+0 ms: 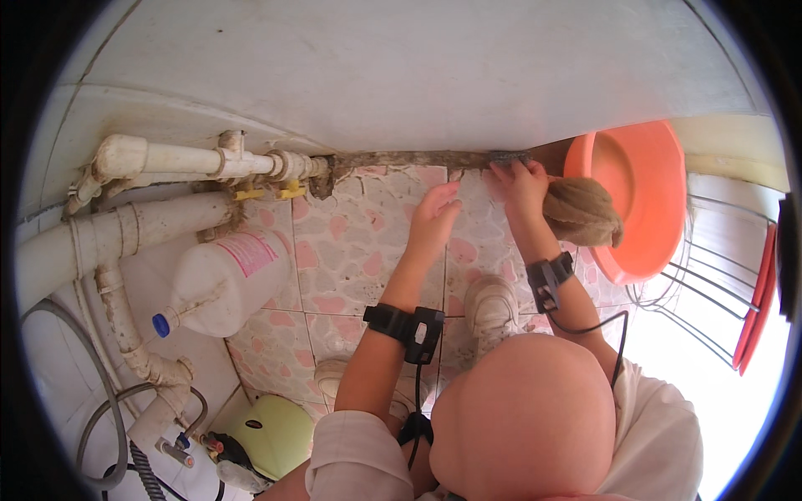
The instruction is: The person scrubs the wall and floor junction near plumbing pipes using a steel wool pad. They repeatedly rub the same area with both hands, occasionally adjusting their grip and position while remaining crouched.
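My right hand (523, 185) reaches to the foot of the white wall. Its fingers are closed on a small dark grey scouring pad (508, 157), which is pressed against the dirty strip where wall and floor meet. My left hand (434, 213) hangs above the tiles to the left of it, fingers loosely bent and apart, with nothing in them. Beside my right wrist, a brown cloth (582, 210) is draped over the rim of an orange plastic basin (654, 200).
White pipes (180, 159) with yellow valve handles (290, 190) run along the left. A white jug (230, 280) with a blue cap lies below them, and a pale green rounded container (271, 438) stands nearer. A wire rack (710, 292) is at right.
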The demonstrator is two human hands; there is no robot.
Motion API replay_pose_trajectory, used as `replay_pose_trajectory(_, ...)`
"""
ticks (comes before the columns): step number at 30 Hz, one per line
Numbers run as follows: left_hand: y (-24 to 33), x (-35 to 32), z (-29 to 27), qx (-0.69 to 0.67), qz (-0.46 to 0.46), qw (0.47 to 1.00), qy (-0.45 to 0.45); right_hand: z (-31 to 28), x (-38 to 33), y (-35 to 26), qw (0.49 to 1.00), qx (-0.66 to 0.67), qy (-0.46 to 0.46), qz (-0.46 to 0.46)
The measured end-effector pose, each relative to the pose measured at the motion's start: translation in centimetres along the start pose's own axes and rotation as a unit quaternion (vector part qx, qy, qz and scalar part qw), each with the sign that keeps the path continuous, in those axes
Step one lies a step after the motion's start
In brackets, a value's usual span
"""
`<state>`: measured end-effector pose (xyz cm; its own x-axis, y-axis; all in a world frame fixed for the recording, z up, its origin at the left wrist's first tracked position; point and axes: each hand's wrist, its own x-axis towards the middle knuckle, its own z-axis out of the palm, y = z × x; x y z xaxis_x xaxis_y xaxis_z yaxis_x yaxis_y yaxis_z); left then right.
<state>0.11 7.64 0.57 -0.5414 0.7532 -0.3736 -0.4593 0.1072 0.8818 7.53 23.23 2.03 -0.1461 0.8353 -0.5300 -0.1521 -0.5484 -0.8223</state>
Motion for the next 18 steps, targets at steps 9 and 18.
replay_pose_trajectory(9,0.2,-0.2,0.6,-0.012,-0.006,1.000,-0.011,-0.5,-0.2,-0.4,0.994,-0.002,-0.016,-0.112)
replay_pose_trajectory(18,1.2,1.4,3.8,0.029,0.018,0.999,-0.038,-0.3,-1.1,-1.6,0.999,-0.014,-0.037,-0.033)
